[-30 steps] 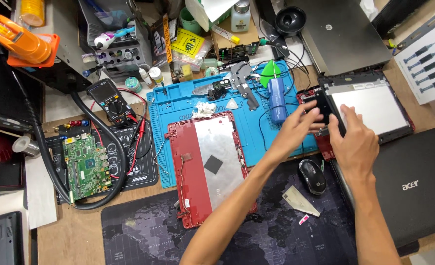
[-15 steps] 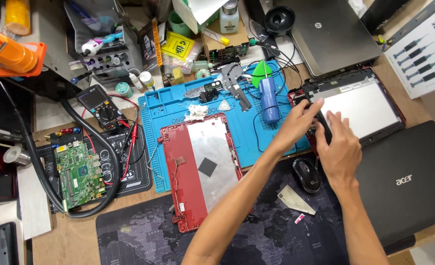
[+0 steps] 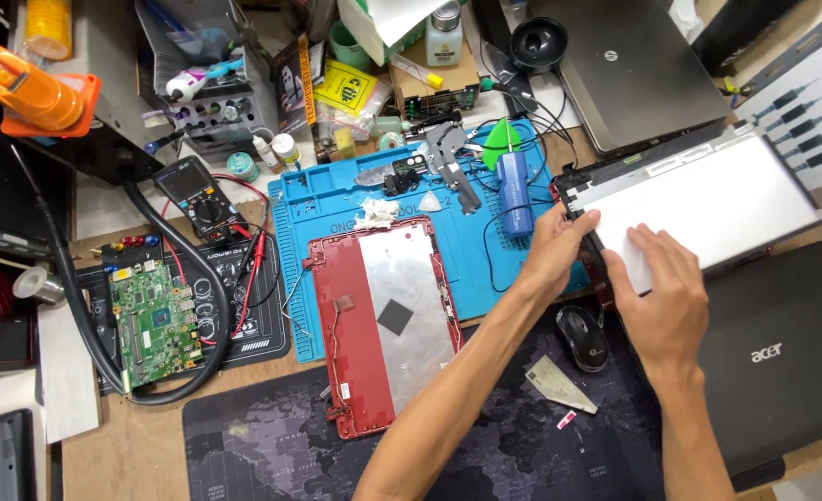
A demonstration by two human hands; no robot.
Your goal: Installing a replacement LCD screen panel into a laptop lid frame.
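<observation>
— Where do we have the panel? 
— The bare screen panel lies at the right of the table, tilted, its near-left end over a red bezel and its near side just beside the closed black laptop. Our left hand pinches the panel's left edge; our right hand lies flat on its face, fingers spread, pinching nothing.

— What could go wrong from here?
— We judge the panel thin and brittle. If our flat palm bears down while the left grip lifts, the glass could crack. The corner could also snag the black wires near the blue cylinder and tug them.

— And against half a second ago?
— The panel shows far more of its pale face now, stretching to the right. Our right hand has slid onto it, off the black edge. The red back cover on the blue mat has not moved, nor the mouse.
</observation>
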